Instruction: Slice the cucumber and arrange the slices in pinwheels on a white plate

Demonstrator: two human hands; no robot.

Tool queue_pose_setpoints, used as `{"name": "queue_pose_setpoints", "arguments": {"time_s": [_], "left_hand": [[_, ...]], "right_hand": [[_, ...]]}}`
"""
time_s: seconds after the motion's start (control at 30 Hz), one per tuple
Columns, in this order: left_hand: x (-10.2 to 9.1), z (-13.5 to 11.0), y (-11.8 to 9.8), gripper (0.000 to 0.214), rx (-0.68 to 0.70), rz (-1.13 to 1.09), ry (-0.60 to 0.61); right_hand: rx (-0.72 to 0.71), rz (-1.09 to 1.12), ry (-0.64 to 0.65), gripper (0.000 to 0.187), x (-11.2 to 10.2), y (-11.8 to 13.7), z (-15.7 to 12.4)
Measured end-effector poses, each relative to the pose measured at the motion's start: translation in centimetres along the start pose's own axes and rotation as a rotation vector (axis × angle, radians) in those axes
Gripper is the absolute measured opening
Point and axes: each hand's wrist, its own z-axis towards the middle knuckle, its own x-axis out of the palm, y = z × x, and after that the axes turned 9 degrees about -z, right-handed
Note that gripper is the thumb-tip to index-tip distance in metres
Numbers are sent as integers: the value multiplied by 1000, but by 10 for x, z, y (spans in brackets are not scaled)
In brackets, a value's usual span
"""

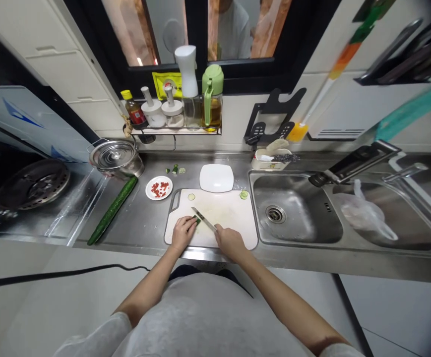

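On the white cutting board (233, 225), my left hand (184, 232) is closed over a short piece of cucumber (197, 220), most of which is hidden under the fingers. My right hand (230, 242) grips the handle of a kitchen knife (205, 220), its blade slanting up and left across the cucumber piece. One cucumber slice (191, 197) lies at the board's upper left, and several slices (244, 195) sit together at its upper right. Behind the board is a white plate (216, 177). To the left stands a small plate (148, 189) with chopped red pieces (160, 188).
A whole cucumber (113, 210) lies left, near a metal pot (116, 156). Cucumber ends (175, 169) rest behind the small plate. The double sink (297, 213) is at right, with a plastic bag (364, 213) in its far basin. A rack (178, 131) of bottles hangs behind.
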Motion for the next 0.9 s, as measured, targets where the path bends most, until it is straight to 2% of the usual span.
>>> {"name": "queue_pose_setpoints", "arguments": {"time_s": [0.23,0.53,0.9], "left_hand": [[4,-1,10,24,113,29,-34],[1,-1,16,22,190,55,1],[0,1,19,20,222,64,37]], "right_hand": [[-60,-46,23,26,1,10,0],[-22,-14,-5,24,13,22,0],[13,72,24,25,11,27,-4]]}}
